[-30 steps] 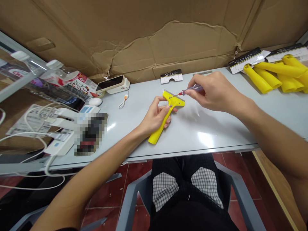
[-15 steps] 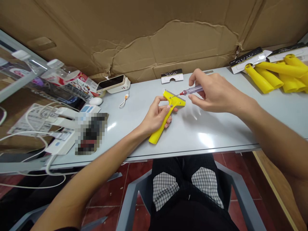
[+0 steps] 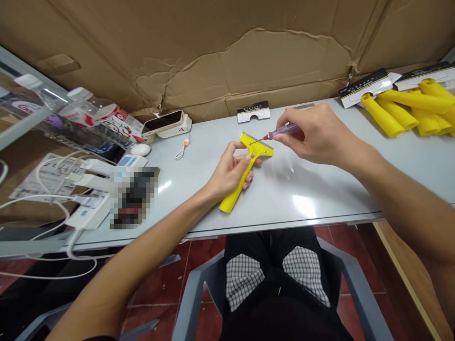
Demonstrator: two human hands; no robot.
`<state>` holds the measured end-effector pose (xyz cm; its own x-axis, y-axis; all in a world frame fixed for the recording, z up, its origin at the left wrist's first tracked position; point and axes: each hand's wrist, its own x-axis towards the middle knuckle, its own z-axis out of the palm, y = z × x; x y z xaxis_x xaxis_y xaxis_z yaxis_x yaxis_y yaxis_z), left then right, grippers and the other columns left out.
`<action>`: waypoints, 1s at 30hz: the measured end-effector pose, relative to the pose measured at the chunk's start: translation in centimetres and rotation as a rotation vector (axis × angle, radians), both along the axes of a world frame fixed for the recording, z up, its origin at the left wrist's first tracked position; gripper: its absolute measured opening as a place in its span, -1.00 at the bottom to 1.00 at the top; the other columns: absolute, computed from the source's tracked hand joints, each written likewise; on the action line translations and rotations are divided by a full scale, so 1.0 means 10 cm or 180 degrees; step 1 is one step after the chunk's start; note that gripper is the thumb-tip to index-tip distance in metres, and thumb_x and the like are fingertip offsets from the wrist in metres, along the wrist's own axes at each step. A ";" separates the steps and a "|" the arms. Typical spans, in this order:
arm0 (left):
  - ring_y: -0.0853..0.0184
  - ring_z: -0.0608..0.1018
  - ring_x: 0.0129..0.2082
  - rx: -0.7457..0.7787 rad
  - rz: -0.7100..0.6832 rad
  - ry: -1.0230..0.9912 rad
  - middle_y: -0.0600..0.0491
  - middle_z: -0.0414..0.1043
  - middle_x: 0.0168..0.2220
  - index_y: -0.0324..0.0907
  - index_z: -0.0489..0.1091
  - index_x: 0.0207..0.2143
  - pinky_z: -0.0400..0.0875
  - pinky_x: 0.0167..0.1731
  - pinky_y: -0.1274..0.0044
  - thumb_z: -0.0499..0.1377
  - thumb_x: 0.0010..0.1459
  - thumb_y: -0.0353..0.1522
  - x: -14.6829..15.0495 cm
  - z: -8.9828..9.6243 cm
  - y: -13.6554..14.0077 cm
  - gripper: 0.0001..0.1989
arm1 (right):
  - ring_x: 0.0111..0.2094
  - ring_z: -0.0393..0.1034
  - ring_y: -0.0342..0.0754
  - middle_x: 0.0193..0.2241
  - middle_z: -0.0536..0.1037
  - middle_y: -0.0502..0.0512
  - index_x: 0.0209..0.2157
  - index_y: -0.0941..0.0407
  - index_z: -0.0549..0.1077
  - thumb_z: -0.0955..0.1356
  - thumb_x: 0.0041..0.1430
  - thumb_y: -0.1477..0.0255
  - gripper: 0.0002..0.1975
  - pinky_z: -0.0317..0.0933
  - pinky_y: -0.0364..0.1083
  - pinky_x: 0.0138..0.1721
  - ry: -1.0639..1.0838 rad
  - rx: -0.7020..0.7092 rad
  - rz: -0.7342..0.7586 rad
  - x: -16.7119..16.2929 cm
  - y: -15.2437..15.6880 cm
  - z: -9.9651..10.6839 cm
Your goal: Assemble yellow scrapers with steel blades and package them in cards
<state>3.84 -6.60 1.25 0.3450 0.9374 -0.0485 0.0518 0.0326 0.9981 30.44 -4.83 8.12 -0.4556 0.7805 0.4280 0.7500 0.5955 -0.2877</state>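
A yellow scraper (image 3: 235,195) with a metal blade along its wide head is gripped below the head by my left hand (image 3: 231,171). Its handle slants down toward the table's front edge. My right hand (image 3: 313,134) is closed round the clear purple handle of a screwdriver (image 3: 284,131) with a red collar. The thin shaft points left, and its tip meets the scraper head at or very near the left screw. A second screw shows on the head's right side.
On the white table (image 3: 199,199), a folded card (image 3: 253,112) stands at the back. Several yellow scraper handles (image 3: 391,118) lie at the right. To the left are a phone (image 3: 163,122), a short cable (image 3: 182,148), a power strip (image 3: 90,210) and plastic bottles (image 3: 106,121). Cardboard (image 3: 249,61) lines the back.
The fingers of my right hand, partly spread before, have closed in round the screwdriver handle. The scraper and my left hand look almost unmoved.
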 end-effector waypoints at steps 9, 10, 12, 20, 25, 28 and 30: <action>0.50 0.49 -0.57 -0.0015 0.0040 0.0007 -0.01 0.70 -0.07 -0.02 0.18 0.08 0.39 -0.63 0.60 0.28 0.55 -0.19 0.00 0.00 -0.01 -0.69 | -0.36 0.47 0.19 -0.48 0.57 0.12 -0.13 -0.01 0.67 0.42 0.51 0.17 -0.77 0.15 0.10 -0.27 -0.0119 0.0059 -0.0179 -0.03 0.01 -0.03; 0.50 0.49 -0.57 -0.0021 0.0030 -0.0011 -0.02 0.70 -0.07 -0.01 0.18 0.08 0.39 -0.63 0.60 0.29 0.55 -0.19 0.00 0.00 0.00 -0.68 | -0.36 0.47 0.19 -0.48 0.57 0.12 -0.13 -0.01 0.68 0.42 0.52 0.16 -0.76 0.15 0.10 -0.27 -0.0124 0.0094 -0.0186 -0.03 0.02 -0.05; 0.50 0.50 -0.57 -0.0026 0.0017 -0.0031 -0.02 0.71 -0.07 -0.01 0.19 0.08 0.39 -0.63 0.61 0.30 0.54 -0.18 -0.01 -0.01 0.01 -0.67 | -0.35 0.47 0.20 -0.50 0.55 0.13 -0.14 -0.01 0.68 0.41 0.52 0.14 -0.73 0.16 0.10 -0.27 -0.0118 0.0173 -0.0185 -0.02 0.03 -0.08; 0.50 0.49 -0.57 -0.0022 0.0010 -0.0003 -0.02 0.70 -0.05 -0.02 0.19 0.09 0.40 -0.63 0.60 0.30 0.55 -0.18 -0.01 0.00 0.00 -0.67 | -0.32 0.49 0.19 -0.47 0.59 0.13 -0.12 0.00 0.69 0.38 0.53 0.19 -0.73 0.16 0.09 -0.26 -0.0166 0.0097 -0.0074 -0.04 0.02 -0.05; 0.50 0.49 -0.57 -0.0005 0.0037 0.0023 -0.02 0.70 -0.07 -0.02 0.19 0.08 0.39 -0.63 0.60 0.26 0.56 -0.21 0.00 0.00 -0.01 -0.72 | -0.35 0.45 0.19 -0.51 0.55 0.13 -0.16 -0.01 0.68 0.36 0.54 0.12 -0.68 0.13 0.09 -0.30 -0.0153 0.0188 -0.0151 -0.06 0.00 -0.06; 0.50 0.49 -0.56 -0.0012 0.0049 0.0026 -0.02 0.70 -0.07 -0.02 0.19 0.08 0.39 -0.64 0.61 0.27 0.56 -0.21 0.00 -0.01 -0.01 -0.71 | -0.35 0.44 0.19 -0.51 0.53 0.14 -0.18 -0.01 0.68 0.36 0.54 0.09 -0.66 0.13 0.09 -0.29 -0.0120 0.0163 -0.0159 -0.05 0.01 -0.08; 0.50 0.48 -0.57 0.0004 0.0028 0.0024 -0.01 0.69 -0.07 -0.02 0.18 0.08 0.38 -0.64 0.61 0.28 0.55 -0.20 0.00 -0.01 0.00 -0.69 | -0.35 0.43 0.18 -0.51 0.53 0.14 -0.20 0.00 0.68 0.37 0.54 0.09 -0.65 0.13 0.09 -0.29 -0.0089 0.0142 -0.0157 -0.05 0.02 -0.10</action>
